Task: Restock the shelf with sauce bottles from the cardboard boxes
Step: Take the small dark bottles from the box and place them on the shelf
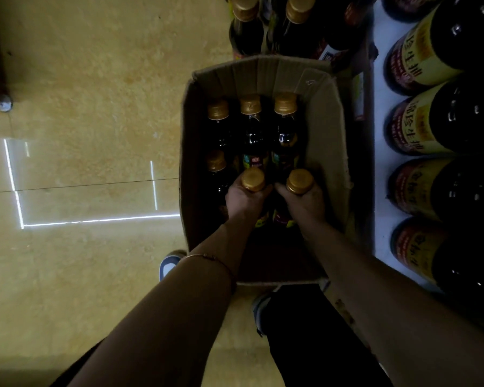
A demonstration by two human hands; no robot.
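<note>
Gold-capped sauce bottles stand upright in the cardboard box (pixel 323 113); the left hand (pixel 245 198) grips one neck (pixel 253 179), the right hand (pixel 305 201) another (pixel 299 181). The shelf (pixel 382 163) lies just right, nearer the right hand.

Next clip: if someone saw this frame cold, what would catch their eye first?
Both hands deep in the open cardboard box on the floor: the left hand and the right hand each grip the neck of a dark gold-capped sauce bottle, left one, right one. Four more bottles stand behind them, and along the right edge runs a shelf of larger dark bottles.
</note>
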